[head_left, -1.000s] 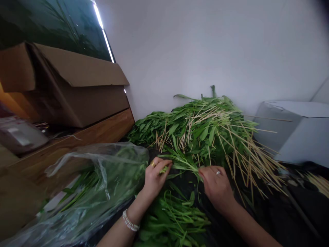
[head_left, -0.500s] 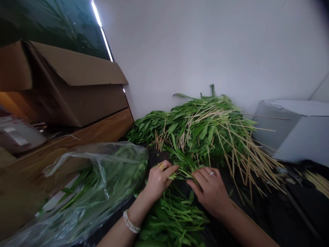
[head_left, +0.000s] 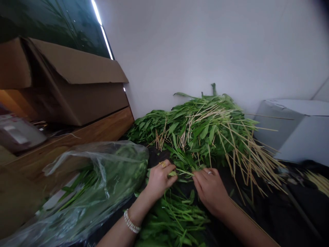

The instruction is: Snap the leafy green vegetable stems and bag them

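Observation:
Green leafy stems (head_left: 185, 172) stretch between my two hands, just in front of a large heap. My left hand (head_left: 159, 176), with a gold ring and a beaded bracelet at the wrist, is closed on their pale ends. Fingers bent, my right hand (head_left: 209, 187) pinches the same stems further along. More loose leafy greens (head_left: 177, 219) lie below and between my forearms. Behind my hands is the heap of greens (head_left: 200, 127), with many thin wooden sticks (head_left: 252, 161) poking out to the right.
At left, a clear plastic bag (head_left: 102, 171) holds more greens. An open cardboard box (head_left: 77, 99) stands on a wooden surface (head_left: 108, 128) behind it. A white box (head_left: 290, 130) sits at right, with more pale sticks (head_left: 316, 181) in front. A white wall (head_left: 205, 48) closes the back.
My right hand's fingers have drawn together on the stems, with the thumb now tucked in. My left hand has barely moved and keeps its hold.

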`<state>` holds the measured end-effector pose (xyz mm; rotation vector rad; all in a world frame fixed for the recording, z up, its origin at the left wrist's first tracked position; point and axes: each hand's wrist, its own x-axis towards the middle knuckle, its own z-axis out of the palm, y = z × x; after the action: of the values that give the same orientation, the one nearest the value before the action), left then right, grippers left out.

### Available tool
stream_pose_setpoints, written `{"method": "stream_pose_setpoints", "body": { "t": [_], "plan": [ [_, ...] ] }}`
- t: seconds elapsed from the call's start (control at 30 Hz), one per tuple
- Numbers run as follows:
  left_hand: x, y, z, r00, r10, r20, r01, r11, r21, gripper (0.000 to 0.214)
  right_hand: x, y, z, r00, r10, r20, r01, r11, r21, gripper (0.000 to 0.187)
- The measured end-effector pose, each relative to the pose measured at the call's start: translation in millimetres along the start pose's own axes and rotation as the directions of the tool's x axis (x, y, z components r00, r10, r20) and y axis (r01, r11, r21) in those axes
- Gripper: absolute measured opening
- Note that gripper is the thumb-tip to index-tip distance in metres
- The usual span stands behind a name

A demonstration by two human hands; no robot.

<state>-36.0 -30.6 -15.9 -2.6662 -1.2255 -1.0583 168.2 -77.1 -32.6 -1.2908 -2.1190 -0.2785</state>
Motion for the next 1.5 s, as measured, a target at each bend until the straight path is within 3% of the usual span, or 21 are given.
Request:
{"method": "stream_pose_setpoints", "body": {
  "t": [0.1, 0.2, 0.27, 0.33, 0.5, 0.7, 0.77, 0.87, 1.03, 1.23, 1.33, 1.5],
  "plan": [
    [5.3, -1.7, -3.3, 0.975, -0.213, -0.061, 0.196, 0.958, -0.209, 0.016, -1.0, 2.6, 1.5, 0.997, 0.061, 0.051, -0.064, 0.996, 0.062, 0.027],
    [10.7, -17.4, -9.7, 0.875, -0.455, -0.166, 0.378, 0.856, -0.353, 0.019, -2.1, 9.5, 2.2, 0.978, 0.169, 0.124, -0.187, 0.972, 0.144, 0.03],
    [13.6, -28.6, -13.8, 0.811, -0.519, -0.271, 0.403, 0.83, -0.385, 0.02, -1.9, 14.1, 1.3, 0.957, 0.226, 0.182, -0.263, 0.941, 0.213, 0.033],
    [15.6, -34.2, -16.5, 0.793, -0.519, -0.32, 0.377, 0.83, -0.412, 0.022, -1.3, 16.3, -0.1, 0.943, 0.245, 0.225, -0.301, 0.916, 0.266, 0.035],
    [14.3, -22.4, -17.5, 0.849, -0.486, -0.206, 0.359, 0.818, -0.45, 0.02, -2.1, 13.3, -1.1, 0.97, 0.172, 0.17, -0.204, 0.959, 0.195, 0.029],
    [9.7, -7.6, -14.0, 0.952, -0.285, -0.112, 0.24, 0.921, -0.306, 0.014, -5.1, 11.4, 1.8, 0.997, 0.065, 0.038, -0.068, 0.994, 0.086, 0.026],
    [9.4, -7.3, -12.5, 0.96, -0.26, -0.107, 0.216, 0.925, -0.313, 0.012, -5.0, 11.4, 2.3, 0.998, 0.067, 0.002, -0.067, 0.994, 0.084, 0.027],
    [9.8, -9.3, -11.4, 0.938, -0.314, -0.146, 0.255, 0.913, -0.319, 0.014, -3.6, 10.9, 0.6, 0.99, 0.144, 0.001, -0.142, 0.976, 0.162, 0.029],
    [10.3, -11.9, -12.0, 0.899, -0.382, -0.214, 0.304, 0.897, -0.321, 0.017, 0.2, 10.4, -6.1, 0.911, 0.376, 0.169, -0.412, 0.821, 0.395, 0.04],
    [9.1, -11.2, -10.6, 0.91, -0.353, -0.217, 0.278, 0.909, -0.311, 0.016, 4.9, 8.4, -10.8, 0.81, 0.473, 0.347, -0.576, 0.532, 0.62, 0.042],
    [8.3, -11.3, -10.0, 0.911, -0.353, -0.214, 0.277, 0.907, -0.316, 0.017, 6.5, 7.4, -11.2, 0.794, 0.482, 0.371, -0.595, 0.487, 0.64, 0.042],
    [7.9, -11.5, -9.7, 0.904, -0.362, -0.23, 0.281, 0.905, -0.32, 0.016, 5.8, 7.7, -9.5, 0.793, 0.481, 0.374, -0.597, 0.493, 0.633, 0.043]
  ]
}}
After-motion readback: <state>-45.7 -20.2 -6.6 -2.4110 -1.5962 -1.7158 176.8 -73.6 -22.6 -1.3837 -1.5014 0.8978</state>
